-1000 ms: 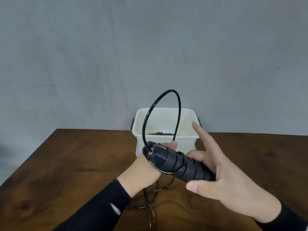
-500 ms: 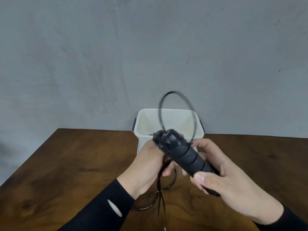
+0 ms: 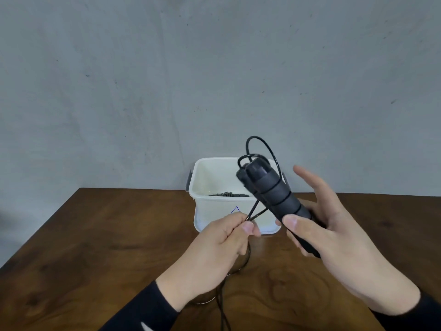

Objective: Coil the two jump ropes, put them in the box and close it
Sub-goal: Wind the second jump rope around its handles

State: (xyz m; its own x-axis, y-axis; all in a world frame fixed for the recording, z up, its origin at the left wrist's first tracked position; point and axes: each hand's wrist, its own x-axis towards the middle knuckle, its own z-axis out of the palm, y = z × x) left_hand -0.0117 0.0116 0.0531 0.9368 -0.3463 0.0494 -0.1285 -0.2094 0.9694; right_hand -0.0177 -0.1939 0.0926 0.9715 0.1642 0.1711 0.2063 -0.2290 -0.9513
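The jump rope handles (image 3: 274, 192) sit in your right hand (image 3: 334, 235), two black grips held together and angled up and to the left, with several turns of cord already wound around them. Your right grip is partial: the thumb presses the lower part of the handles against the palm, while the fingers are spread open behind them. Your left hand (image 3: 214, 249) is closed, pinching the black cord (image 3: 255, 212) just left of the handles, so the strand runs short and taut between the two hands.

That loose right grip is the first risk. With the fingers open, a firm pull from your left hand could twist the handles out of your palm or slide the wound turns off the upper end, where a free loop (image 3: 262, 149) already stands proud above the tips. If you let tension drop, the turns will likely spring apart, since the cord looks stiff.

The rest of the cord (image 3: 222, 304) hangs below your left hand and trails toward the near edge of the tabletop (image 3: 95, 247). It can snag on that edge or kink as you draw it up.

Farther back, the white box (image 3: 214, 209) stands open in the middle of the tabletop, with something dark inside, probably the other rope. Swinging the handles left could knock its rim. No lid is in view.
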